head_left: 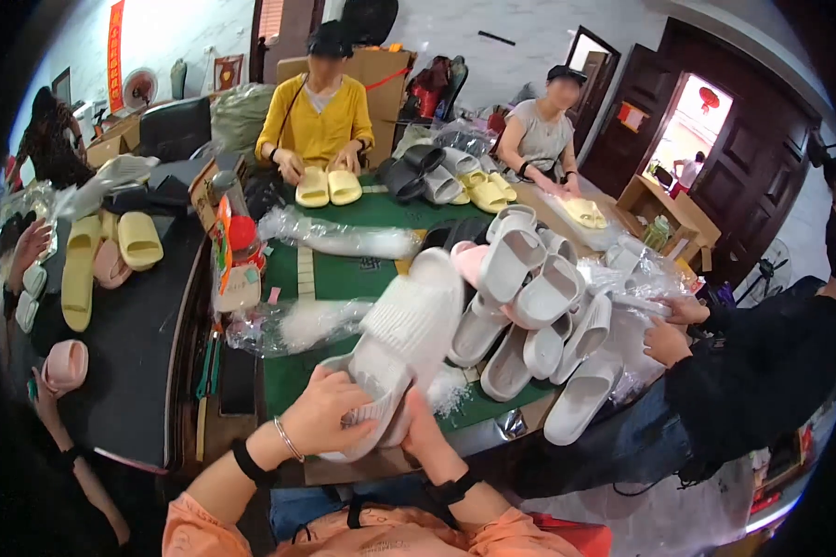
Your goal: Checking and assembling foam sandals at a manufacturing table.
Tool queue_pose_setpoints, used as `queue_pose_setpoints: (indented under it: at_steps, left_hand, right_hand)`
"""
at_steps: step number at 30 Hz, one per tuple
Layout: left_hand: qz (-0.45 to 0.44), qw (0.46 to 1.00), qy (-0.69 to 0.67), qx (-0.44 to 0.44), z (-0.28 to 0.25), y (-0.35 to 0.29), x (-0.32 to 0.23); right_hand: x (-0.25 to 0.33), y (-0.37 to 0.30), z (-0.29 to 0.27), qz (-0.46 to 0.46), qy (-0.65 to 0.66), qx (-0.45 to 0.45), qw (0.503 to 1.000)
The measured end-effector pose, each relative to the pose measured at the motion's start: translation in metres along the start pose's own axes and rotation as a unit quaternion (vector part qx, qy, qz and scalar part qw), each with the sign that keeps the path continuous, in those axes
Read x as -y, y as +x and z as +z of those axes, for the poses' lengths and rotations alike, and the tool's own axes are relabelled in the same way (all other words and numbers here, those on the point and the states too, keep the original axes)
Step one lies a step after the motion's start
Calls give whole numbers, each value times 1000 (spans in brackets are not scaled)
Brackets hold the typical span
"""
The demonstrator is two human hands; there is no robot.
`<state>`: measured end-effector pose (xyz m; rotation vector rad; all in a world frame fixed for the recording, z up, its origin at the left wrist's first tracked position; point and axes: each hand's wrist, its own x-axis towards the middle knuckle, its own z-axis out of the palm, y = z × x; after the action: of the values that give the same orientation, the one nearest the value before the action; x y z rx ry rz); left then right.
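Observation:
Both my hands hold a pair of light grey slide slippers [404,325] above the near edge of the table. My left hand [336,408], with a silver bangle and a black band at the wrist, has its fingers wrapped over the near slipper's side. My right hand [427,427] supports the pair from below on the right, its fingers partly hidden behind the soles. Right of the slippers rises a heap of grey slides [520,292], with a pink slide [471,265] tucked into it. Beneath my hands lie loose clear plastic bits [450,395] on the green tabletop [330,274].
Bundles of clear plastic bags [344,234] lie across the table. A red-lidded jar [241,232] and green-handled scissors [209,367] are at the left. Co-workers handle yellow slides [328,187] opposite me. A person's dark sleeve [752,362] reaches in from the right.

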<state>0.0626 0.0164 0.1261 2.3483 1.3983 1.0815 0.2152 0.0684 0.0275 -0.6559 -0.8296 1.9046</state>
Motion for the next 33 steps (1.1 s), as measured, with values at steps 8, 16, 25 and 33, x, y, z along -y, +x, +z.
queue_pose_setpoints:
  at_steps: [8, 16, 25, 33]
  left_hand:
    - [102, 891, 363, 251, -46, -30, 13]
    - [118, 822, 523, 190, -23, -46, 95]
    - [80, 834, 527, 140, -23, -69, 107]
    - [32, 833, 544, 95, -15, -72, 119]
  right_hand:
    - [93, 26, -36, 24, -18, 10, 999]
    - [7, 56, -42, 157, -49, 64, 984]
    - [-26, 65, -50, 69, -174, 42, 981]
    - [31, 23, -13, -185, -603, 5, 776]
